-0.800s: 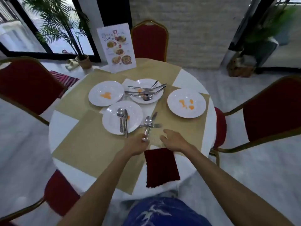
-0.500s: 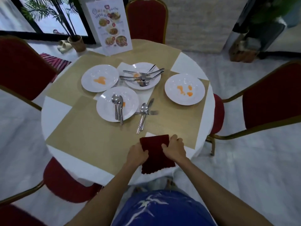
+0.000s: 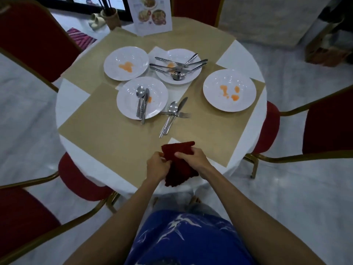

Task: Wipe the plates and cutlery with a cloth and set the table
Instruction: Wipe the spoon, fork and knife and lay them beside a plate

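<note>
A dark red cloth (image 3: 178, 165) is lifted at the near edge of the round table (image 3: 72, 92). My left hand (image 3: 157, 166) grips its left side and my right hand (image 3: 193, 156) pinches its upper right part. Several white plates lie beyond: one with an orange smear (image 3: 126, 63), one under a pile of cutlery (image 3: 178, 66), one bearing a spoon and knife (image 3: 142, 97), and one with orange stains at the right (image 3: 229, 90). A loose spoon, knife and fork (image 3: 172, 115) lie on the tan placemat (image 3: 114, 138).
Red chairs with gold frames ring the table: left (image 3: 32, 39), near left (image 3: 24, 213), right (image 3: 328, 121), far (image 3: 196, 8). A menu card (image 3: 150, 16) stands at the far edge. A potted plant (image 3: 110, 18) sits on the floor behind.
Both hands came back from the loose cutlery to the red cloth, took hold of it and raised it off the table edge. The view tilted further down.
</note>
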`<state>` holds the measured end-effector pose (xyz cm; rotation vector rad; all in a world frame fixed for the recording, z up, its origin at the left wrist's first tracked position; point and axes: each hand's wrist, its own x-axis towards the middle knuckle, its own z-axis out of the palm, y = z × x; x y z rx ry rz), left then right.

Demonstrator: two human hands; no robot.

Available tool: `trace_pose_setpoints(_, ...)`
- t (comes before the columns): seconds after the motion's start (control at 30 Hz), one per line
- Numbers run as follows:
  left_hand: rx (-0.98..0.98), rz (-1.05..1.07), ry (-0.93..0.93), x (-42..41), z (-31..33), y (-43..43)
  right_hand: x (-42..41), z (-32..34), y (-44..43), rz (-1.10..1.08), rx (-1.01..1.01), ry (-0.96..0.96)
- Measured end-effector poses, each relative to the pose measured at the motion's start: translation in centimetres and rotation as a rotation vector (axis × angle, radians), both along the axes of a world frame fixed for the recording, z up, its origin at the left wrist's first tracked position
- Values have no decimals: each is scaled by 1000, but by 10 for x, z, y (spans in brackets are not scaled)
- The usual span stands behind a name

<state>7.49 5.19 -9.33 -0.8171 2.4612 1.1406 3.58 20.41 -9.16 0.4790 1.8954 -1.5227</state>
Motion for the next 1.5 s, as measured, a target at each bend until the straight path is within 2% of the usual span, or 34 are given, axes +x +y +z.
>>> trace_pose_setpoints(0.2,49,-105,-51,-17,10,-2,-12,12,10,-317,-256,-276)
trace_pose_setpoints(0.3,13,-101,8,-50,25,-12,-22,30,18,-407,-353,-337)
trace_pose_setpoints(0.43,-94,-53,114,-103,34,-21,-33,52,25,-432,-410,-287)
trace_pose_setpoints(0.67,-240,-162,23,-137,12,-23,-34,73,32,-439,-401,-144)
trace_pose_setpoints(0.9,-87,-184,-58,-146,19,-35,-23,79,34,-464,-399,-118)
trace_pose_setpoints(1.17,-104,-183,-68,-143,29,-46,-28,85,28,-439,-370,-71)
trace_pose_setpoints(1.27,-30,-92,-22,-141,23,-50,-30,84,28,-442,-357,-59)
trace_pose_setpoints(1.33,96,21,14,-136,24,-52,-31,81,29,-450,-341,-58)
trace_pose_setpoints(1.43,394,191,-37,-121,37,-48,-29,73,28,-449,-322,-63)
trace_pose_setpoints(1.5,605,222,-128,-112,51,-47,-29,72,25,-430,-306,-54)
